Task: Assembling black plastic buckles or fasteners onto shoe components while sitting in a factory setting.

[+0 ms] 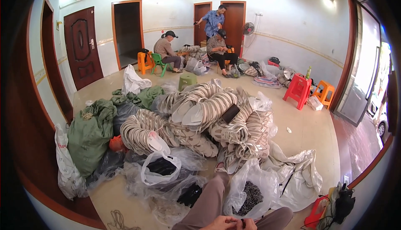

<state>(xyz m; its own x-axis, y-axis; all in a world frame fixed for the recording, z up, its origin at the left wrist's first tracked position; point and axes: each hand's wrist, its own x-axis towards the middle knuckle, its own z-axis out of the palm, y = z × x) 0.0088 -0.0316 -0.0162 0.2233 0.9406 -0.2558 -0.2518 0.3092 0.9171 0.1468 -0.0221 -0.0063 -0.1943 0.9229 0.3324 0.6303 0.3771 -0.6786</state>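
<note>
At the lower edge, my left hand (pixel 221 223) and my right hand (pixel 249 224) meet above my lap, between my knees. The fingers of both are closed around something small and dark, too little of it showing to name. Just ahead of my right knee lies an open clear plastic bag (pixel 238 188) holding many small dark pieces (pixel 251 196). Left of my leg, a white plastic bag (pixel 144 173) has black items (pixel 162 166) inside. Beyond my feet rises a big pile of beige-and-white nested bundles (pixel 213 109) resembling shoe uppers, with a dark flat rectangular object (pixel 230 113) on top.
Green sacks (pixel 90 140) stand at the left. A white woven sack (pixel 303 173) is spread at the right. Farther back are a red stool (pixel 298 90), an orange stool (pixel 324 92) and a green stool (pixel 187 79). Two people sit and one stands near the back wall.
</note>
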